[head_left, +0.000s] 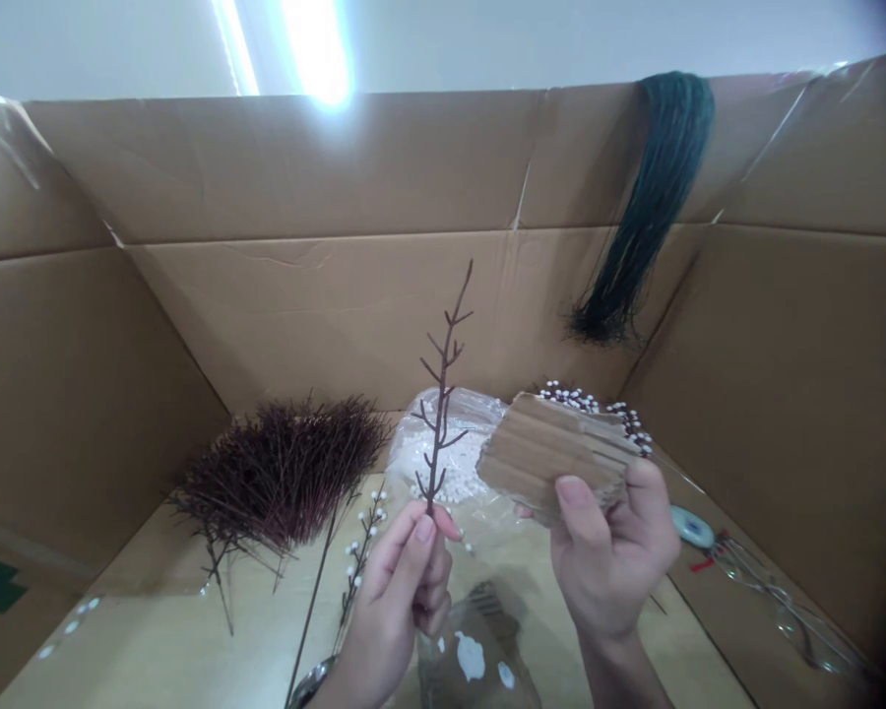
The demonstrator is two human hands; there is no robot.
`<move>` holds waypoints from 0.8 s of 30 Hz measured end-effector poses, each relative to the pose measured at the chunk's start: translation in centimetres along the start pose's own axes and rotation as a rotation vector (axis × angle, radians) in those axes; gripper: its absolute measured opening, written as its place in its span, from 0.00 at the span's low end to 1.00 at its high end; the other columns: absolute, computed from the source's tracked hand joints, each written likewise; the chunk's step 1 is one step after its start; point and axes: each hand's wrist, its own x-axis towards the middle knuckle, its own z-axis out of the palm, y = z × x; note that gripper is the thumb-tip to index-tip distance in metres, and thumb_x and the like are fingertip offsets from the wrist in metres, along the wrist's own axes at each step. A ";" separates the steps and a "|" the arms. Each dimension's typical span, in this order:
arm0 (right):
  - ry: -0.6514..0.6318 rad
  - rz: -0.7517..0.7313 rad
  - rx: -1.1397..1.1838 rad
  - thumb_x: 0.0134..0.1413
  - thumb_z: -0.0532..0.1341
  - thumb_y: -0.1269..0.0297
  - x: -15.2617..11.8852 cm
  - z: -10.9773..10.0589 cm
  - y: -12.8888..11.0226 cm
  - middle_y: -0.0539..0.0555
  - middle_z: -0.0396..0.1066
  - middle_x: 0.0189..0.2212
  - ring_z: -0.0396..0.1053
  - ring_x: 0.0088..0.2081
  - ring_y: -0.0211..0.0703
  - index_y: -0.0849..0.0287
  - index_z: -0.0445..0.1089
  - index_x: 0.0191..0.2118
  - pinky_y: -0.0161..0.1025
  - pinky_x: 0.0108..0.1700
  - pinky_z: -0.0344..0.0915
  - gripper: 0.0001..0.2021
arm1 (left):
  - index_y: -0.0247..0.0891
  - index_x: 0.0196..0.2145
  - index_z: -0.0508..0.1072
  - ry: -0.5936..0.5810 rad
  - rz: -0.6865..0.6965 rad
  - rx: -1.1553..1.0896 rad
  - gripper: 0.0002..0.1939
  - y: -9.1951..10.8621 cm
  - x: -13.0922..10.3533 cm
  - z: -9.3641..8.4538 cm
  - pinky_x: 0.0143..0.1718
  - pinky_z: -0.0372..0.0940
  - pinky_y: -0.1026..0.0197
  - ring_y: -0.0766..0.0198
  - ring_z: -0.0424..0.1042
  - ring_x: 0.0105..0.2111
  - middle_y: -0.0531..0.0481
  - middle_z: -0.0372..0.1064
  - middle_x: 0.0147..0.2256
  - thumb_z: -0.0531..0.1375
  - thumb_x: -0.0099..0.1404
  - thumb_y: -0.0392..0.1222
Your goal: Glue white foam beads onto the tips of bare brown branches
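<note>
Upright in the middle of the view stands a bare brown twig point(443, 399) with short side branches. My left hand point(406, 581) pinches its lower end between thumb and fingers. To the right, my right hand point(612, 551) grips a torn piece of corrugated cardboard point(553, 448), thumb on its near face and fingers partly hidden behind. The twig and the cardboard are apart. Behind them is a clear plastic bag point(450, 453) of small white beads. Below, between my wrists, lies another cardboard piece point(443, 684) with white patches on it.
A heap of brown twigs point(281, 473) lies at left, a white-tipped twig point(358, 556) beside my left hand. White-tipped twigs point(635, 428) show behind the held cardboard. Dark green strands point(657, 197) hang over the cardboard wall point(302, 315). Glasses point(783, 611) lie at right.
</note>
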 end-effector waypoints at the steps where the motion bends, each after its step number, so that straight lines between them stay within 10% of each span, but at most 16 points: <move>1: 0.001 -0.011 -0.008 0.58 0.67 0.67 -0.1 0.0 0.0 0.50 0.74 0.30 0.72 0.27 0.42 0.52 0.71 0.39 0.38 0.25 0.73 0.06 | 0.39 0.35 0.69 0.000 0.002 0.003 0.21 0.0 0.0 0.1 0.16 0.43 0.71 0.73 0.39 0.18 0.62 0.45 0.21 0.62 0.67 0.62; 24: 0.007 -0.241 -0.262 0.55 0.67 0.68 -0.4 0.2 0.4 0.50 0.74 0.28 0.71 0.26 0.41 0.53 0.72 0.41 0.38 0.26 0.71 0.08 | 0.39 0.35 0.70 -0.035 0.018 0.074 0.20 0.0 -0.2 0.1 0.17 0.46 0.71 0.73 0.40 0.18 0.63 0.45 0.21 0.61 0.69 0.61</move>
